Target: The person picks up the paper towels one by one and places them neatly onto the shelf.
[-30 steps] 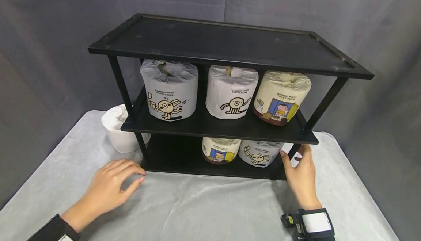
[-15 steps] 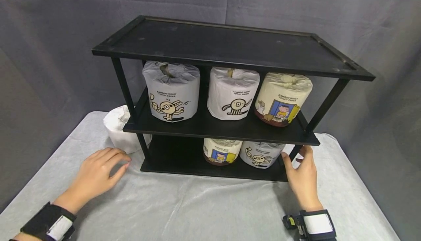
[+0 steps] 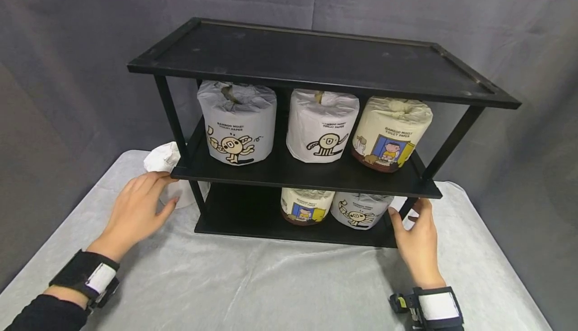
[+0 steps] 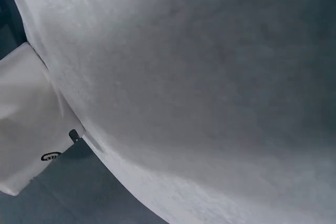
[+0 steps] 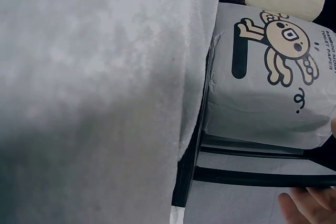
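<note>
A black three-tier shelf rack (image 3: 311, 57) stands on the table. My right hand (image 3: 417, 243) grips its lower right front post, thumb in front; in the right wrist view its fingertips (image 5: 310, 205) show behind the post. Just outside the rack's left side is a white-wrapped toilet roll (image 3: 162, 157). In front of that roll, my left hand (image 3: 135, 208) overlaps it, fingers extended and thumb apart, fingertips right at the middle tier's corner. Three wrapped rolls fill the middle tier, among them a cream one (image 3: 392, 133). Below sit a cream roll (image 3: 307, 206) and a white roll (image 3: 361, 210).
A white cloth (image 3: 253, 286) covers the table. Grey curtains (image 3: 361, 0) hang behind and at the sides. The left part of the rack's bottom tier (image 3: 239, 215) shows bare black board. The left wrist view holds mostly cloth, with a white wrapped roll (image 4: 31, 108) at its left edge.
My left hand has left the rack's lower left front corner, moved left, then gone forward and up to the roll outside the rack. The right hand stays on the post.
</note>
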Demonstrator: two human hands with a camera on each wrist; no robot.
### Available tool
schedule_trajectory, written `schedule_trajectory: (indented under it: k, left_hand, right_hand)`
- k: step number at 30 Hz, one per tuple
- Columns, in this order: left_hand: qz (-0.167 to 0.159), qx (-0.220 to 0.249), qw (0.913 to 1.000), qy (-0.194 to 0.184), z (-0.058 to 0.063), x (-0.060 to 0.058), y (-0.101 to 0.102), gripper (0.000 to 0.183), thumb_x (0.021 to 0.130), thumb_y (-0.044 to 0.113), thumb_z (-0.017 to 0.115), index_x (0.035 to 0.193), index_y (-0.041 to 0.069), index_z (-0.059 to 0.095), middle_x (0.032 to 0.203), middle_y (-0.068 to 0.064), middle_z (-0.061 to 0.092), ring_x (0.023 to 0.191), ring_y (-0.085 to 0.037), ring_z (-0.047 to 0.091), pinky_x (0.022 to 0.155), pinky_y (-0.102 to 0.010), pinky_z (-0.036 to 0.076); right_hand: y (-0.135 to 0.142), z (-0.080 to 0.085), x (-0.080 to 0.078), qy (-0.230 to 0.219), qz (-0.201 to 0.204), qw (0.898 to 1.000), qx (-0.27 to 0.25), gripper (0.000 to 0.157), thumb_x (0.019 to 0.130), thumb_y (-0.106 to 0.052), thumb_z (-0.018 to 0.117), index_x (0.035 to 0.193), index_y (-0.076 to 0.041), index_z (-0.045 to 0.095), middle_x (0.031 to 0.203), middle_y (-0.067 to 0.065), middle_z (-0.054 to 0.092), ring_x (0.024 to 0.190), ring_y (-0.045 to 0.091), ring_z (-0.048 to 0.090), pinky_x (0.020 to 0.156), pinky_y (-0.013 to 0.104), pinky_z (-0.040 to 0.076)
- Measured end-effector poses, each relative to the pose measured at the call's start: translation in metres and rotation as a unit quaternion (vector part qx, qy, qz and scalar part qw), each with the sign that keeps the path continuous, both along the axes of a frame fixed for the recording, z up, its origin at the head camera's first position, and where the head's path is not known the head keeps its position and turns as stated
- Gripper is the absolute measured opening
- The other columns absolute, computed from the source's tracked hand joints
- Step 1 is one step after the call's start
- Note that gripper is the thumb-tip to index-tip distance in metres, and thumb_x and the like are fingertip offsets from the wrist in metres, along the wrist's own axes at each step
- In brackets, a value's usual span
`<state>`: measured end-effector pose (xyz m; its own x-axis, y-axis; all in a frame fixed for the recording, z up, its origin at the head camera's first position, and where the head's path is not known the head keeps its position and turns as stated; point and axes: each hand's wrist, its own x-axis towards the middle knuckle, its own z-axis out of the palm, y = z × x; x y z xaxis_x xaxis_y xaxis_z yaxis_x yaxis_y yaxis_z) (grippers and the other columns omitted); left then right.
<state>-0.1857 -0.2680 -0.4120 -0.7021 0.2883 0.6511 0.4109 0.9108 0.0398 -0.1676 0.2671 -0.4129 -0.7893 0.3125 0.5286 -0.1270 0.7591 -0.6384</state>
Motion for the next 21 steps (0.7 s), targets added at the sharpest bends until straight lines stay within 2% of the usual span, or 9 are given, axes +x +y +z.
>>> schedule_trajectory:
  k: [4, 9, 16, 21]
  left_hand:
    - [0.003, -0.012, 0.9999, 0.005, -0.001, -0.009, 0.003, 0.039, 0.077, 0.029, 0.063, 0.096, -0.005, 0.057, 0.114, -0.021, 0.057, 0.11, -0.038, 0.048, 0.093, -0.053, 0.041]
    - [0.019, -0.002, 0.9998, 0.005, 0.003, -0.018, 0.006, 0.057, 0.075, 0.031, 0.065, 0.115, -0.009, 0.054, 0.115, -0.023, 0.056, 0.11, -0.038, 0.047, 0.093, -0.054, 0.041]
    - [0.068, -0.002, 0.9959, -0.059, 0.01, -0.026, 0.0, 0.061, 0.071, 0.037, 0.07, 0.116, -0.001, 0.054, 0.117, -0.018, 0.056, 0.118, -0.035, 0.044, 0.098, -0.054, 0.037]
    - [0.072, -0.018, 0.992, -0.102, 0.014, -0.026, 0.001, 0.069, 0.07, 0.039, 0.072, 0.123, 0.0, 0.051, 0.122, -0.019, 0.056, 0.122, -0.037, 0.042, 0.103, -0.053, 0.033]
  right_hand:
    - [0.0, 0.0, 0.0, 0.003, -0.001, 1.0, -0.001, 0.061, 0.084, -0.016, 0.065, 0.134, 0.003, 0.036, 0.122, 0.031, 0.055, 0.109, 0.039, 0.053, 0.082, 0.051, 0.047]
    - [-0.001, 0.001, 0.0, -0.005, -0.001, 1.0, -0.003, 0.061, 0.085, -0.017, 0.064, 0.135, 0.002, 0.036, 0.124, 0.031, 0.054, 0.111, 0.039, 0.053, 0.084, 0.052, 0.047]
    - [-0.002, 0.002, 0.0, -0.003, 0.002, 1.0, -0.006, 0.062, 0.084, -0.016, 0.065, 0.136, 0.003, 0.035, 0.125, 0.031, 0.054, 0.112, 0.04, 0.053, 0.083, 0.051, 0.047]
    - [-0.001, 0.001, 0.001, -0.001, 0.002, 1.0, -0.008, 0.061, 0.084, -0.015, 0.065, 0.135, 0.003, 0.036, 0.125, 0.031, 0.054, 0.112, 0.04, 0.053, 0.084, 0.051, 0.047]
